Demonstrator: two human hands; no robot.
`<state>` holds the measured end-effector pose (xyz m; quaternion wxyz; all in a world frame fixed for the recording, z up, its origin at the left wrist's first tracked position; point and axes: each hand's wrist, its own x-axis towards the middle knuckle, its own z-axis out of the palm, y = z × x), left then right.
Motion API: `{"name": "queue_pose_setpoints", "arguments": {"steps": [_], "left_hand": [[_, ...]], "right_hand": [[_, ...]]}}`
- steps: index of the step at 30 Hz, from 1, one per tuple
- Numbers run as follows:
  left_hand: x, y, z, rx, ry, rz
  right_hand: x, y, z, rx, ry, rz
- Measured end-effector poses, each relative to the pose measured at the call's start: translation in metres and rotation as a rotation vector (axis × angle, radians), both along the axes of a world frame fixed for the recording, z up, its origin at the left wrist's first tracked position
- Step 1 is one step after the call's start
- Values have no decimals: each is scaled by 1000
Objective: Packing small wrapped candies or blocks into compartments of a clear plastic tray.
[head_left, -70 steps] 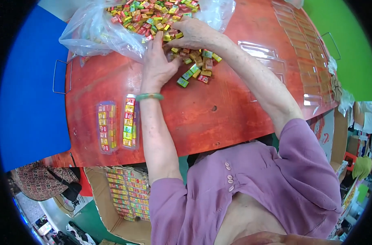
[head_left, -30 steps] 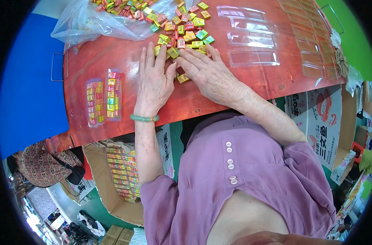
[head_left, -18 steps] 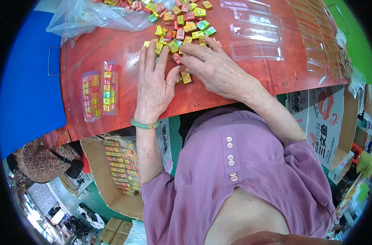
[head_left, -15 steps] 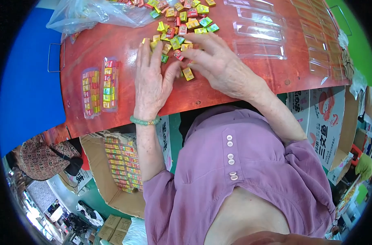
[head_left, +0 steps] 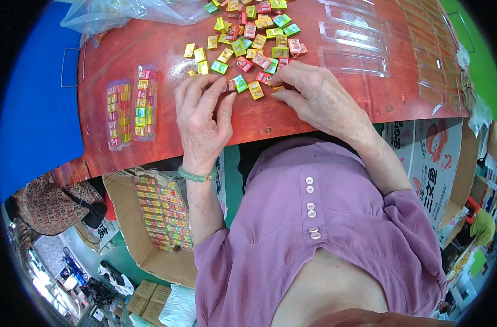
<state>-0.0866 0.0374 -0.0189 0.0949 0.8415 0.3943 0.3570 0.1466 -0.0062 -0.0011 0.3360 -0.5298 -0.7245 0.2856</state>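
Note:
Small candy-sized boxes in yellow, red and green (head_left: 238,48) lie loosely scattered on the red tabletop. At the near edge of this spread, my left hand (head_left: 204,117) has its fingers curled, with a small red box (head_left: 230,85) between thumb and index fingertip. A green box (head_left: 240,83) lies right beside that one. My right hand (head_left: 323,101) pinches a small yellow box (head_left: 278,88) between thumb and forefinger, close to a red box (head_left: 264,79). Between the two hands, another yellow box (head_left: 255,90) rests on the table.
Two filled clear trays (head_left: 145,103) of small boxes lie at left. Empty clear trays (head_left: 353,60) sit at the right, with more stacked (head_left: 431,60) beyond. A plastic bag (head_left: 134,13) is at the far left. Below the table edge stands a carton (head_left: 167,267) holding filled trays.
My hands have drawn apart and slightly toward me, the right one moving right. Small boxes formerly under my fingers now show spread out, and each hand pinches one.

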Motion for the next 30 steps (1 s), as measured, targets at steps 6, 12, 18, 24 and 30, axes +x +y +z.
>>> {"name": "queue_pose_setpoints", "arguments": {"steps": [6, 12, 18, 24, 30], "left_hand": [[2, -6, -4, 61, 48, 41], [0, -14, -6, 81, 85, 67], [11, -19, -2, -17, 63, 108], [18, -13, 7, -64, 193, 53], [14, -15, 7, -106, 198, 48]], "right_hand": [[-10, -1, -1, 24, -79, -44], [-11, -8, 4, 20, -59, 10], [-7, -9, 2, 48, -115, 54], [-6, -7, 6, -35, -175, -10], [-7, -6, 8, -56, -254, 35]]}}
